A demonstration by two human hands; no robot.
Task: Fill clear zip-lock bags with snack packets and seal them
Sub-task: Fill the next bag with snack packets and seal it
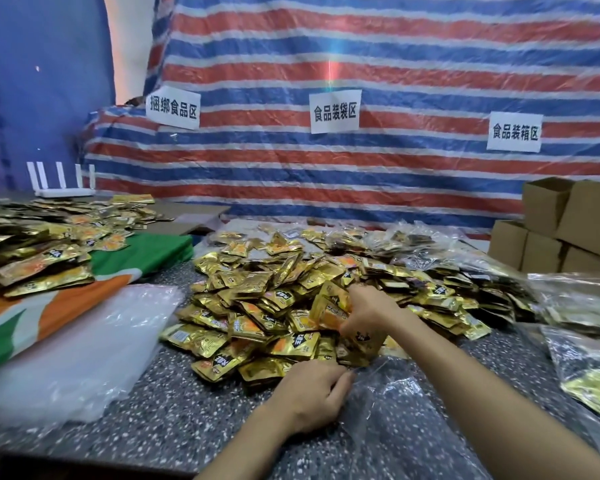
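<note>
This bag is at its very start. The left hand (pixel 312 393) has its fingers curled, pinching the mouth of a clear zip-lock bag (pixel 406 420). The bag lies flat on the dark speckled stone desk (pixel 153 410), stretching from that hand back toward the person and under the right forearm. The desk's speckle shows straight through the film, so the bag appears to hold nothing yet, though glare makes that hard to be sure of. Just beyond the left hand, the right hand (pixel 364 313) clutches a bunch of gold foil snack packets (pixel 326 315). It is at the near edge of the large loose heap of the same packets (pixel 264 299), which spreads away from both hands and off to their left.

Some work looks already done. Filled clear bags of packets (pixel 589 372) lie to the right of the right hand, and further filled bags (pixel 413 244) sit beyond the heap. Whether their strips are pressed closed cannot be told.

Much is left. The heap is big, and a second pile of gold packets (pixel 35 261) rests on a green, orange and white cloth (pixel 25 323) far to the left of the left hand. A stack of empty clear bags (pixel 84 344) waits nearer that hand's left side. For the bag in hand, loading and sealing are both yet to come.
</note>
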